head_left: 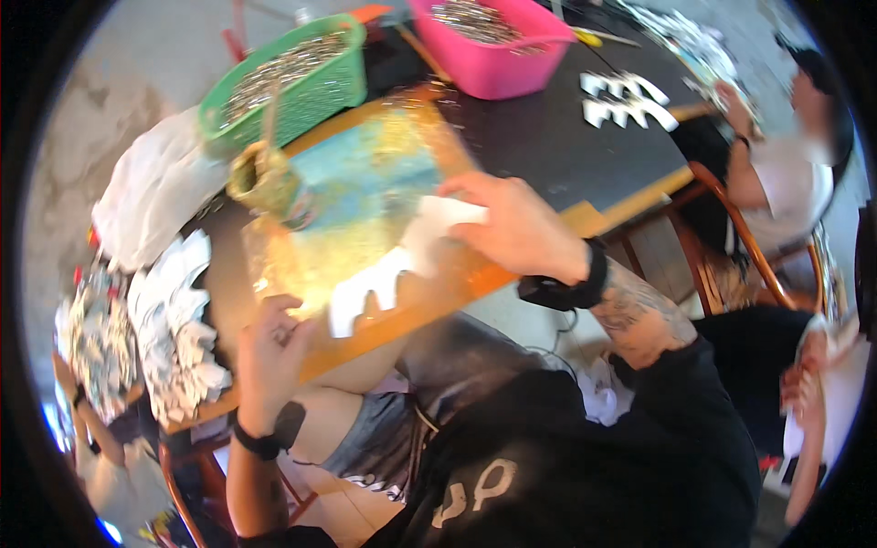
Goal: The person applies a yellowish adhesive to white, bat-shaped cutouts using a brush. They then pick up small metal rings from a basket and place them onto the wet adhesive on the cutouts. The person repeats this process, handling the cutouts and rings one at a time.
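Observation:
My right hand (516, 224) pinches one end of a white notched piece (434, 233), thin like paper or cloth, over the smeared work sheet (365, 173). A bright white part with toothed cut-outs (365, 292) extends down-left from it; blur hides whether this is the same piece or a second one. Near the table's front edge, my left hand (272, 342) has bent fingers with thumb and fingertips apart, and I see nothing in it. Beyond the sheet's left side stands a yellow-smeared pot (260, 178) with a stick or brush handle (270, 119) rising from it.
Small metallic pieces fill a green basket (301, 128) and a pink basket (498, 68) at the back. White notched pieces lie piled at left (178, 329) and on the dark table at right (630, 100). A white bag (155, 183) sits far left. Other people work at both sides.

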Available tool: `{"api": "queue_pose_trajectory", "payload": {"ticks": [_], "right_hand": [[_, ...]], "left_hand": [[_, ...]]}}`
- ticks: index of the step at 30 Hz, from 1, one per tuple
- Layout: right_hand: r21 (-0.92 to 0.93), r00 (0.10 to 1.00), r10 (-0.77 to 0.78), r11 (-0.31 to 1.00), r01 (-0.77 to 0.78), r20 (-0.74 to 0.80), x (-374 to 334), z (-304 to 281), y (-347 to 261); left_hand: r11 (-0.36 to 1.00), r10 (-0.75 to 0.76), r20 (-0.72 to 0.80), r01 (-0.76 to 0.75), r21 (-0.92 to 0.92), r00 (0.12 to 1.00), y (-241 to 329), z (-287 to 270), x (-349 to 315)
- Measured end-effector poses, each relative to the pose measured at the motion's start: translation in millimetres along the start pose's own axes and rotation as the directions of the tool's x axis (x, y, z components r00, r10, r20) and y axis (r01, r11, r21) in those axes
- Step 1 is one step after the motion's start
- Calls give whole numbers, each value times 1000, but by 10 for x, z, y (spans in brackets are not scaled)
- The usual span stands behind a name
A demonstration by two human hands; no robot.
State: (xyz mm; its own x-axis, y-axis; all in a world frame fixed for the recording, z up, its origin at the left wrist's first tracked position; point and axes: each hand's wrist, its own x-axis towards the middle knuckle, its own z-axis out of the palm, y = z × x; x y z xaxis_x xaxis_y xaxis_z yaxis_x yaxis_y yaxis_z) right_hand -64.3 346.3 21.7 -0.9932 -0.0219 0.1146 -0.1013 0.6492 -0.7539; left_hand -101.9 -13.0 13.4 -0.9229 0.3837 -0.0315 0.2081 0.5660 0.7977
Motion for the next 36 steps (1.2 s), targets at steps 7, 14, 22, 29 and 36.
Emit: {"api": "queue_pose_trajectory", "payload": {"ticks": [7,14,22,29,36], "right_hand": [[-265,977,-213,941,210,19,414,-436,-90],[509,974,-155,859,49,168,1250,14,-807],[533,891,-442,781,327,101,1775,1,-1291],[438,787,-597,674,596,-152,1954,-423,-1675],[311,721,-690,701,642,66,1987,-138,-1574]], "left_hand": [[699,484,144,-480,529,863,312,197,-427],[638,506,213,-529,559,836,362,457,-231],[590,497,225,-517,620,838,192,547,-266],[513,547,253,-558,652,798,89,553,-229],[438,551,301,-577,690,778,65,572,-208]]}}
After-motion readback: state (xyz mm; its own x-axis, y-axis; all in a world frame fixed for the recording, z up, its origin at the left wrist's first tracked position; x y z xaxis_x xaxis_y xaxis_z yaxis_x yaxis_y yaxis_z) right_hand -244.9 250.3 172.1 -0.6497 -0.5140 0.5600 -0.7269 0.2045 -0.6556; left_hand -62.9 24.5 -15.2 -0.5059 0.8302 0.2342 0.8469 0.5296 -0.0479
